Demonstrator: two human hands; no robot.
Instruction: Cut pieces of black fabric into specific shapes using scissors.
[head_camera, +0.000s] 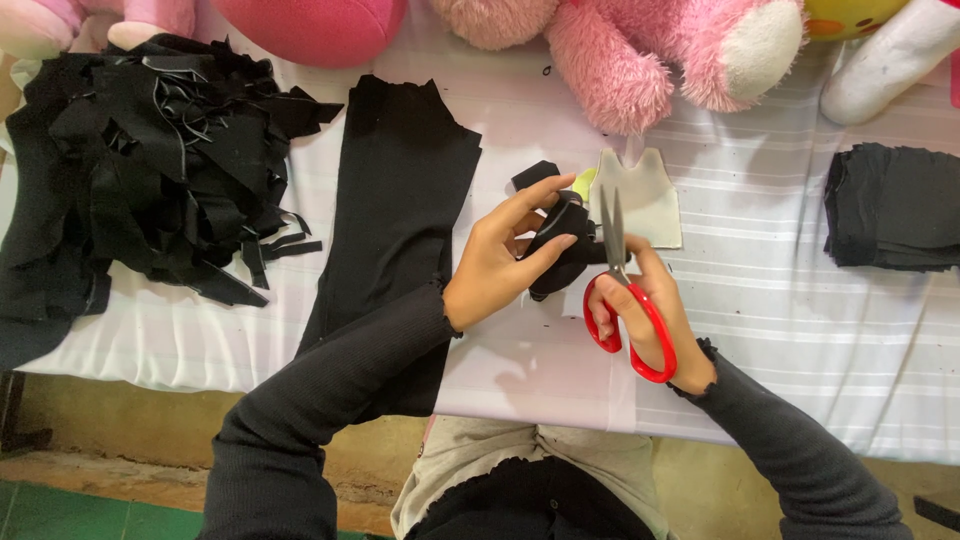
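Presently noted, centre of the head view: left hand (497, 262) closed on a small piece of black fabric (562, 250), thumb and fingers pinching it from both sides and lifting it just clear of the white striped tablecloth (800, 300). Right hand (650, 315) threaded through the red loops of a pair of scissors (620, 290), fingers wrapped in the handles; steel blades pointing away from the body, nearly together, running up beside the held fabric — whether actually biting into the cloth cannot be told. Directly behind the blades, flat on the cloth: a cream, vest-shaped pattern piece (648, 195), with a sliver of yellow-green showing at its left edge, touching or overlapping the black piece. To the left of the left forearm: a long strip of black fabric (395, 200) laid lengthwise, its near end hanging over the table's front edge. Further left: a loose heap of black offcuts (150, 160), ragged strips trailing from its right side, well apart from the hands. Far right: a neat stack of folded black pieces (893, 205). Along the far edge of the table: a pink plush toy (650, 55) with a white paw, a round deep-pink cushion (315, 25), and part of a white plush shape (885, 60) — all only partly in frame. Both forearms in dark ribbed sleeves.
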